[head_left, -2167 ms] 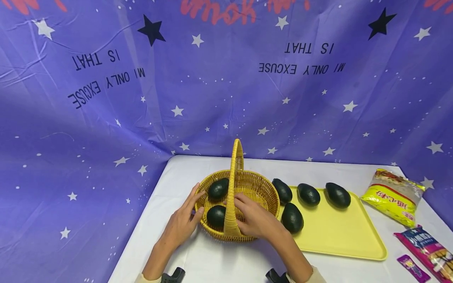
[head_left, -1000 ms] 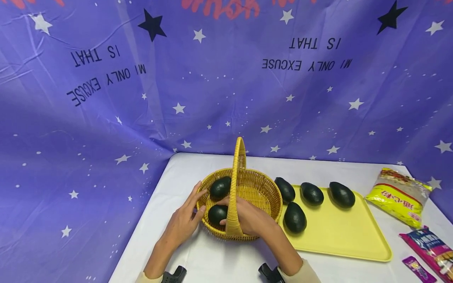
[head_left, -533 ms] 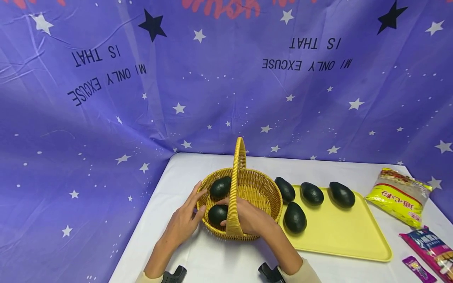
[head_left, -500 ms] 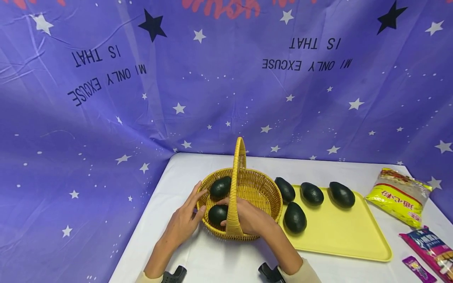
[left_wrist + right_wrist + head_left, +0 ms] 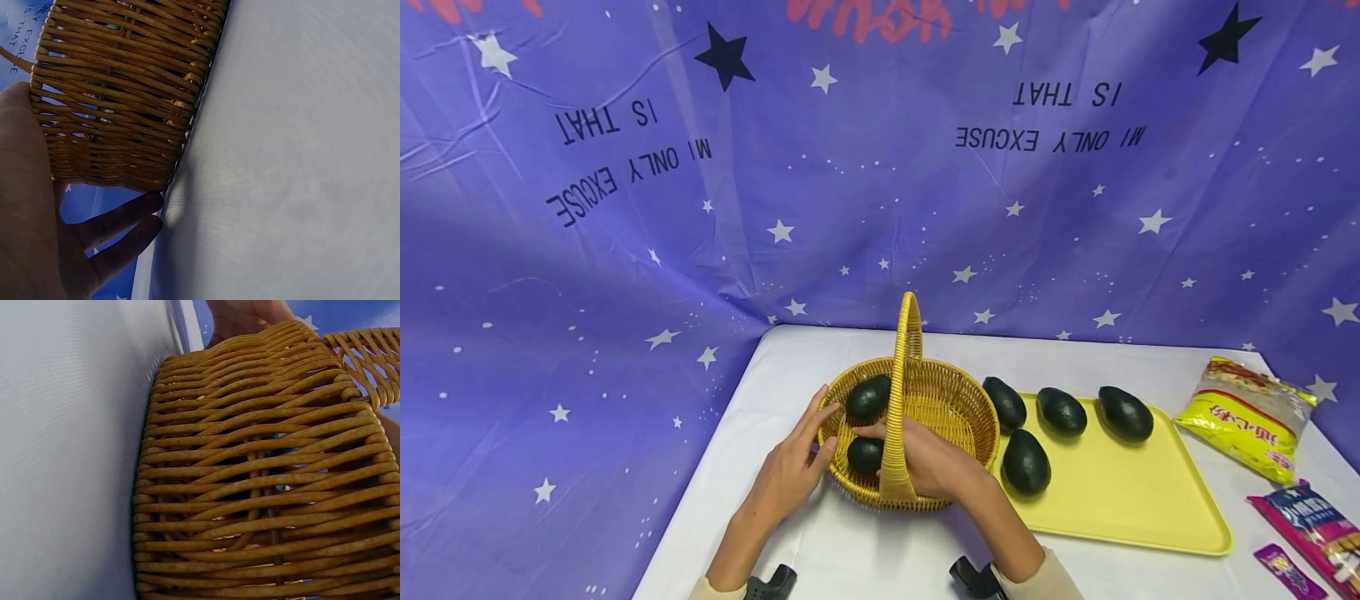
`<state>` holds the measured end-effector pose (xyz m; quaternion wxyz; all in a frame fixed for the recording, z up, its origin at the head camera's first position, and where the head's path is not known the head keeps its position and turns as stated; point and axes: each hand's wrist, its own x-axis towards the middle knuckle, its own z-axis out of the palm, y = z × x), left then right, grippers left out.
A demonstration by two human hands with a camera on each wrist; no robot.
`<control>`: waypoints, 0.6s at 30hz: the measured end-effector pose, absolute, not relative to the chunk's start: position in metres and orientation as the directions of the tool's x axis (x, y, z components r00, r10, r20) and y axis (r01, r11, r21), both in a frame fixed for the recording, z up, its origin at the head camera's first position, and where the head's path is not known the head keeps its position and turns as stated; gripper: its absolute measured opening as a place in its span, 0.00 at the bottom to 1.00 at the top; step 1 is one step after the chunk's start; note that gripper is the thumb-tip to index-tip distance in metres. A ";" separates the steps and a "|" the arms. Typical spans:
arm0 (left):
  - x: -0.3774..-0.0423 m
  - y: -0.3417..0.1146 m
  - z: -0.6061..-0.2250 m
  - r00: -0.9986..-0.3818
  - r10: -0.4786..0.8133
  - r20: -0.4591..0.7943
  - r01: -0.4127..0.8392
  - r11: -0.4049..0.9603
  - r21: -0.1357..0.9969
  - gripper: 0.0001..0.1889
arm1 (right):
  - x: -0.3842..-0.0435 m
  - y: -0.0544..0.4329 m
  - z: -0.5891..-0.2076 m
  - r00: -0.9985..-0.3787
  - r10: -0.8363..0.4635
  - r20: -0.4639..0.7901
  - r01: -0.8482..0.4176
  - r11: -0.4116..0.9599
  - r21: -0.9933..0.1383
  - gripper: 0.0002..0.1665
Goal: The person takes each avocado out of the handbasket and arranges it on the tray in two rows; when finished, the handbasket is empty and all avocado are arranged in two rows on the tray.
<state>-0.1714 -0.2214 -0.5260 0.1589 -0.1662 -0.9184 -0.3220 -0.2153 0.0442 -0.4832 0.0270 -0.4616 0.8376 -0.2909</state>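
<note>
A yellow wicker basket (image 5: 951, 404) with a tall arched handle (image 5: 897, 392) stands on the table. Inside, on its left side, lie two dark green avocados, a far one (image 5: 868, 398) and a near one (image 5: 864, 456). My right hand (image 5: 936, 462) reaches under the handle and grips the near avocado, its index finger along the far side; the handle covers part of the grip. At the basket's left side is my left hand (image 5: 786, 467), index finger and thumb at the rim. In the left wrist view, its other fingers (image 5: 128, 240) extend straight beside the woven wall.
Right of the basket is a yellow tray (image 5: 1120, 500) with several avocados, one (image 5: 1026, 462) close to the basket. Farther right lie a yellow food bag (image 5: 1243, 425), a blue and pink snack packet (image 5: 1307, 521) and a small purple packet (image 5: 1290, 571). A purple cloth (image 5: 865, 192) hangs behind.
Over the earlier frames, my right hand has moved left onto the near avocado. Since half a second ago, that avocado has shifted slightly right. The left hand and basket hold their place.
</note>
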 end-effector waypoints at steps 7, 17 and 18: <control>-0.172 -0.222 -0.527 -0.889 0.208 0.407 0.416 0.738 0.531 0.28 | -0.215 0.046 -0.484 -0.568 -0.784 0.251 -0.766 0.392 -0.510 0.39; -0.171 -0.222 -0.526 -0.888 0.210 0.409 0.421 0.732 0.536 0.28 | -0.212 0.047 -0.481 -0.638 -0.740 0.212 -0.729 0.492 -0.476 0.35; -0.171 -0.222 -0.527 -0.888 0.209 0.409 0.419 0.733 0.536 0.28 | -0.211 0.048 -0.480 -0.643 -0.736 0.211 -0.725 0.498 -0.475 0.34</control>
